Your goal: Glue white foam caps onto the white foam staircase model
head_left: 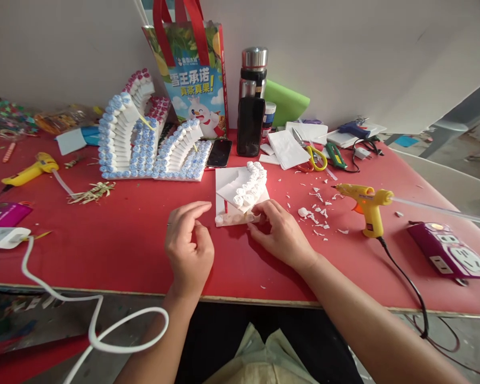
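The red-handled paper bag (196, 80) at the back reads "雪王承诺 真茶真果!". Mid-table on the red table (124, 250) stands a white foam craft model (242, 194), a stepped arch lined with white rolled flowers on a flat base. The right hand (282, 234) pinches the base's near right corner. The left hand (189, 245) rests just beside it, fingers loosely curled; whether they hold anything cannot be told. White scraps (316, 210) and a yellow glue gun (366, 205) lie to the right.
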`<state>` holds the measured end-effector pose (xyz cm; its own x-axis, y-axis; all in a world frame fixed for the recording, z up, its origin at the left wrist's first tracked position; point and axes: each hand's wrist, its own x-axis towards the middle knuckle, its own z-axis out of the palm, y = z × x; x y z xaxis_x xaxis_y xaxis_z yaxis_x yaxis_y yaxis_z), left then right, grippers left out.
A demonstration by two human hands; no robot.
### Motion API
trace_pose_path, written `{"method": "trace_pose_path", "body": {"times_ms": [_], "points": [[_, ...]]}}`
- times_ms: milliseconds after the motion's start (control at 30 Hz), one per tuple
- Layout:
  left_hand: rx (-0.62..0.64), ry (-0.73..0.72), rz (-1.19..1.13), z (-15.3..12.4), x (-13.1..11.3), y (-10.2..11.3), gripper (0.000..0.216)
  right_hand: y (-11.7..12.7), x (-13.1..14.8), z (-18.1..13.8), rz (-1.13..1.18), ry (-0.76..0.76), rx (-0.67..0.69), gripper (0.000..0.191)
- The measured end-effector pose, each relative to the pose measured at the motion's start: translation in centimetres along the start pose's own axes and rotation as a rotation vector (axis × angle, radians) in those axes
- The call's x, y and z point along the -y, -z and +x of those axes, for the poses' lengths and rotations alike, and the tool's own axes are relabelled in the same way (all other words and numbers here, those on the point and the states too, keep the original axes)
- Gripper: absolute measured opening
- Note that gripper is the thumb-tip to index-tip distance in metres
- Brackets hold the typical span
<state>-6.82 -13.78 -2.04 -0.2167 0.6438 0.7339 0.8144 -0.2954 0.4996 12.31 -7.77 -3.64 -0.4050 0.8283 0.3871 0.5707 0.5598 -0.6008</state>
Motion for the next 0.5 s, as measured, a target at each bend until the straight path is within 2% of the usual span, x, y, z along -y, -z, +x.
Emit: {"method": "trace_pose_path", "body": {"times_ms": [367,500], "points": [[0.040,0.014,-0.014,-0.13,0.33,-0.13,0.030,-0.45,-0.23,0.08,-0.065,0.060,0.013,0.008],[0.111,-0.016,-0.009,-0.07,0.29,-0.38,0.027,-0.45,-0.10,0.16,-0.078,0.064,0.018,0.009]]}}
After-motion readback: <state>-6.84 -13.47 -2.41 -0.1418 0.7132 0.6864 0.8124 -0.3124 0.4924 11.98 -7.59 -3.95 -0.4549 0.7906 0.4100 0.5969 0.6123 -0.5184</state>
